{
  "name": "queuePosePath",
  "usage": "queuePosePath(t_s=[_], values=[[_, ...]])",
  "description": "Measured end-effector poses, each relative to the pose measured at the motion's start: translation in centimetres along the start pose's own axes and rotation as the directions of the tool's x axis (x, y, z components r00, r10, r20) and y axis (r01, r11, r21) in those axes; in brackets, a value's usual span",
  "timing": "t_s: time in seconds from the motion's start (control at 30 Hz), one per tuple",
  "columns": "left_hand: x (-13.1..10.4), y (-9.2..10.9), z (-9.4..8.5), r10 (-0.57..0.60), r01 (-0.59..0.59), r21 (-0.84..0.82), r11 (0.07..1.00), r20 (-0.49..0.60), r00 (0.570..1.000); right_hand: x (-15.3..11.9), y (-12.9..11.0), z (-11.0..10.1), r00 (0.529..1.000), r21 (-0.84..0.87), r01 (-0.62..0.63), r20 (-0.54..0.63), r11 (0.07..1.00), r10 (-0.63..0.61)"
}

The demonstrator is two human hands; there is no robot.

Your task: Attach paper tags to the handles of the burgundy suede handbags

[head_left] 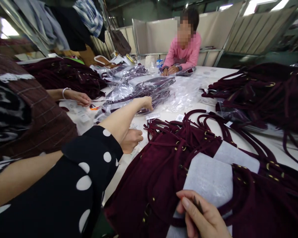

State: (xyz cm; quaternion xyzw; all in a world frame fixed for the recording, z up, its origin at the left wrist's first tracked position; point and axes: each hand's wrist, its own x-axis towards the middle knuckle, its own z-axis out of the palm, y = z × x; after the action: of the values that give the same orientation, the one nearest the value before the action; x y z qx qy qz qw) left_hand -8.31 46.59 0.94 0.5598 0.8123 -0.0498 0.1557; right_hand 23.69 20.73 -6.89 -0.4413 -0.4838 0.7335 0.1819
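Observation:
My left hand (pixel 147 103), on the arm with the black polka-dot sleeve, reaches across the table to the edge of the plastic-wrapped dark bags (pixel 149 87). Its fingers curl downward, and whatever they hold is hidden. A white tag (pixel 152 116) lies just below it. In the foreground my right hand (pixel 201 216) is closed, thumb against forefinger, with a small dark pointed tool (pixel 198 205) in it. Under that hand lie maroon suede handbags (pixel 161 168) with straps, fringes and brass eyelets. Pale grey sheets (pixel 210 177) rest among their handles.
Another person's fist (pixel 132 140) sits below my left forearm. A co-worker's hand (pixel 78 97) with a bracelet is at the left. Across the table leans a person in pink (pixel 182 49). Maroon bags are heaped at the right (pixel 268 89) and far left (pixel 69 72).

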Motion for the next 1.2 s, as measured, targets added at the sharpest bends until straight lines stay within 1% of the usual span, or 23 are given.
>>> queuePosePath(t_s=[0.1,0.2,0.27,0.33,0.37,0.4,0.43,0.5,0.57,0.6,0.63,0.67,0.73,0.8,0.83,0.9,0.97,1.0,1.03,1.1,1.13,1.17,1.2], values=[[-4.0,2.1,-2.2,0.161,-0.159,0.148,0.976,0.003,0.987,0.0,0.2,0.1,0.998,-0.039,0.059,-0.006,0.998,-0.059],[-8.7,4.3,-2.9,0.369,-0.337,0.243,0.910,-0.101,0.924,0.0,0.2,0.3,0.993,-0.025,0.119,-0.019,0.993,-0.119],[-12.0,5.1,-1.9,0.486,-0.443,0.213,0.871,-0.233,0.843,0.0,0.3,0.3,0.987,-0.024,0.156,-0.031,0.988,-0.156],[-15.2,4.9,0.4,0.562,-0.545,0.151,0.825,-0.327,0.760,0.0,0.5,0.2,0.983,-0.045,0.181,-0.029,0.982,-0.183],[-16.6,4.4,2.0,0.588,-0.583,0.126,0.803,-0.334,0.737,0.0,0.6,0.1,0.981,-0.066,0.190,-0.028,0.980,-0.192],[-17.9,3.5,3.7,0.593,-0.593,0.109,0.798,-0.325,0.737,0.0,0.7,0.1,0.980,-0.092,0.197,-0.024,0.976,-0.199],[-19.0,2.3,5.4,0.578,-0.584,0.082,0.808,-0.302,0.758,0.0,0.7,0.0,0.979,-0.123,0.200,-0.017,0.972,-0.204],[-20.9,-0.8,8.8,0.483,-0.510,-0.025,0.860,-0.287,0.827,0.0,0.6,-0.1,0.978,-0.177,0.205,-0.012,0.963,-0.211],[-22.4,-4.1,11.6,0.305,-0.349,-0.168,0.922,-0.240,0.921,-0.2,0.1,0.0,0.979,-0.200,0.200,-0.009,0.959,-0.206],[-23.2,-5.5,12.7,0.226,-0.274,-0.274,0.922,-0.192,0.955,-0.3,-0.3,0.0,0.981,-0.205,0.186,-0.006,0.961,-0.191],[-23.9,-6.8,13.7,0.203,-0.239,-0.401,0.884,-0.132,0.970,-0.5,-0.7,0.1,0.985,-0.210,0.169,-0.003,0.963,-0.173],[-24.7,-7.7,14.5,0.216,-0.226,-0.543,0.809,-0.082,0.973,-0.7,-1.2,0.2,0.988,-0.218,0.151,-0.003,0.964,-0.155],[-26.1,-8.6,15.8,0.314,-0.216,-0.803,0.556,-0.037,0.949,-0.8,-2.5,0.7,0.989,-0.262,0.138,-0.015,0.955,-0.147],[-27.3,-8.6,16.3,0.404,-0.163,-0.938,0.306,-0.027,0.914,-0.5,-3.8,1.4,0.976,-0.351,0.195,-0.027,0.916,-0.218],[-27.7,-8.3,16.3,0.444,-0.138,-0.963,0.229,-0.023,0.896,-0.1,-4.5,2.0,0.959,-0.420,0.248,-0.024,0.873,-0.283],[-28.3,-7.7,15.8,0.531,-0.164,-0.970,0.178,-0.045,0.846,1.3,-5.8,3.3,0.887,-0.595,0.400,0.060,0.697,-0.458],[-28.8,-7.3,14.8,0.584,-0.289,-0.929,0.231,-0.105,0.805,3.3,-6.7,4.9,0.782,-0.734,0.536,0.247,0.416,-0.572],[-29.0,-7.1,14.2,0.596,-0.357,-0.890,0.284,-0.128,0.793,4.3,-7.1,5.7,0.743,-0.769,0.575,0.346,0.280,-0.573],[-29.2,-7.1,13.8,0.604,-0.409,-0.846,0.342,-0.136,0.785,5.3,-7.3,6.4,0.725,-0.787,0.593,0.429,0.172,-0.539],[-29.5,-7.2,13.3,0.612,-0.462,-0.780,0.422,-0.131,0.780,7.0,-7.5,7.5,0.754,-0.816,0.576,0.516,0.033,-0.407],[-29.5,-7.5,13.5,0.614,-0.462,-0.775,0.431,-0.124,0.780,7.5,-7.6,7.9,0.775,-0.830,0.558,0.529,-0.019,-0.345],[-29.5,-8.0,13.8,0.598,-0.444,-0.788,0.425,-0.123,0.792,7.9,-7.6,8.1,0.792,-0.841,0.536,0.530,-0.072,-0.302],[-29.5,-8.7,14.5,0.549,-0.416,-0.805,0.424,-0.137,0.824,8.0,-7.6,8.3,0.802,-0.848,0.515,0.528,-0.125,-0.279]])
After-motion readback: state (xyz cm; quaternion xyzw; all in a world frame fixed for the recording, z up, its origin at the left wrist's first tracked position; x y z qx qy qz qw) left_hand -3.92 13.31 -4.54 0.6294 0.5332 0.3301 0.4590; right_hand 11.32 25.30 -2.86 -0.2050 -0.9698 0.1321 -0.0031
